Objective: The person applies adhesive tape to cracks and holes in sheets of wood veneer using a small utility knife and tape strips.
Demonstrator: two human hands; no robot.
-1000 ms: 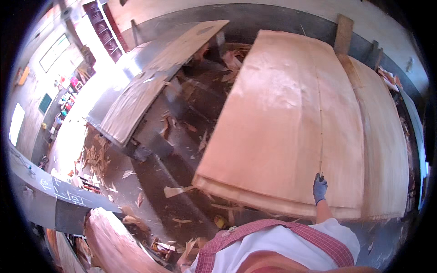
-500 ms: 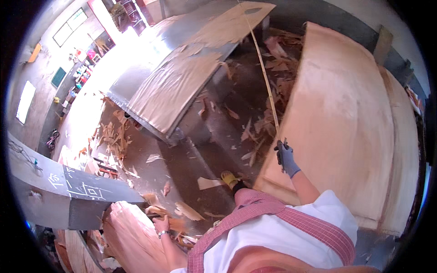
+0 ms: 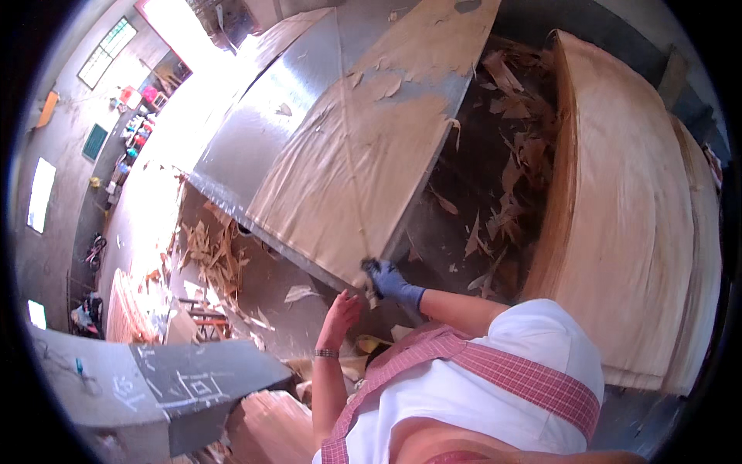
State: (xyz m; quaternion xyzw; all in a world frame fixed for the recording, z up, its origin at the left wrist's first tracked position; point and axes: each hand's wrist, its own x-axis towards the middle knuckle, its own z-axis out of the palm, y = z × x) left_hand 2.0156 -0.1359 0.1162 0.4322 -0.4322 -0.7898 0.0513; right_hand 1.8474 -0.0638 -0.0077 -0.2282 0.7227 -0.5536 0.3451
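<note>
My right hand, in a blue-grey glove with dark fingers, is closed around the near end of a long thin wooden stick. The stick reaches away over a metal-topped table, where a wrinkled sheet of thin wood veneer lies. Just left of the stick's lower end is my bare left hand, a banded watch or bracelet on its wrist. Its fingers are partly spread and hold nothing that I can see. Both hands are by the table's near corner.
A thick stack of veneer sheets stands on the right. Torn veneer scraps litter the floor, also between table and stack. At lower left are a grey beam with chalk marks and another veneer pile.
My right hand has swung the stick leftward from beside the stack to over the table. My left hand has risen from the lower-left veneer pile toward the right hand. The view has shifted.
</note>
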